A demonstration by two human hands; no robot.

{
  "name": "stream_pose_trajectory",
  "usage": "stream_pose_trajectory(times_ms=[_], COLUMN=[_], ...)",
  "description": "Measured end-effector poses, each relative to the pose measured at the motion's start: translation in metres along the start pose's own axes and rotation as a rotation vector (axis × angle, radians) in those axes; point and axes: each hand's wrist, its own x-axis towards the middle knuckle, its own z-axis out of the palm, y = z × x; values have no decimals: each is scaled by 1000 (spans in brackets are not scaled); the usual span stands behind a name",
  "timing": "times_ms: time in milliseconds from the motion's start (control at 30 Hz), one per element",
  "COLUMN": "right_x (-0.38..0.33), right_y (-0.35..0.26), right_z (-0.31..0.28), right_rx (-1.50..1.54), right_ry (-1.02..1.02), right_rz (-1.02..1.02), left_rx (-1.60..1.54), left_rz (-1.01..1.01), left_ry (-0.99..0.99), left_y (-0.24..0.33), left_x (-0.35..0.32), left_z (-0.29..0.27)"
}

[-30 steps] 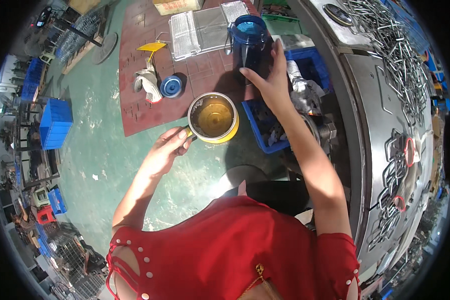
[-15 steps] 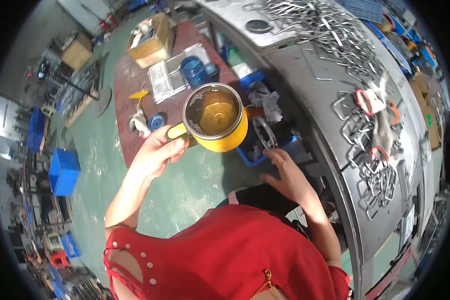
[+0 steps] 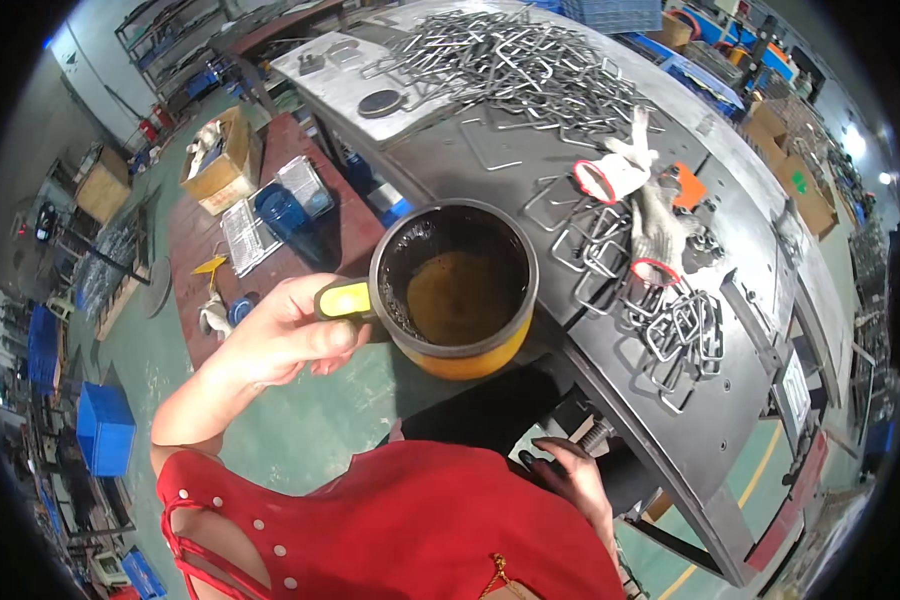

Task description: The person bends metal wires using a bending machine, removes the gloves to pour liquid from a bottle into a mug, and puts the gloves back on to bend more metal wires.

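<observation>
My left hand [image 3: 288, 338] grips the yellow handle of a yellow mug [image 3: 457, 290] with a dark inside and brown liquid in it. The mug is raised close to the camera, in front of the edge of a grey metal workbench [image 3: 610, 330]. My right hand [image 3: 568, 478] hangs low by my lap, fingers loosely curled, holding nothing that I can see. A red top fills the lower middle of the view.
A heap of bent metal wire frames [image 3: 510, 60] and a pair of white work gloves [image 3: 635, 195] lie on the workbench. On the floor to the left stand a blue jug [image 3: 282, 212], a cardboard box [image 3: 220, 160] and blue crates [image 3: 102, 428].
The mug has come up much closer to the camera. My right hand has dropped from the blue jug down to my lap. The view has swung toward the workbench.
</observation>
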Motion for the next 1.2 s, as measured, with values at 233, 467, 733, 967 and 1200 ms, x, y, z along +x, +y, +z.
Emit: stream_pose_trajectory(times_ms=[233,467,733,967,1200], right_x=[-17,-17,-15,-13,-18], right_y=[23,22,21,17,18], right_z=[17,14,11,8,7], right_rx=[21,22,-7,-24,88], right_ry=[87,65,44,18,14], right_rz=[67,1,-25,-5,149], left_rx=[21,16,64,179,309], left_rz=[-47,-68,-176,-184,-105], left_ry=[-148,-207,-231,-262,-453], left_y=[0,-5,-6,0,7], left_x=[35,54,62,68,78], left_z=[25,36,35,38,41])
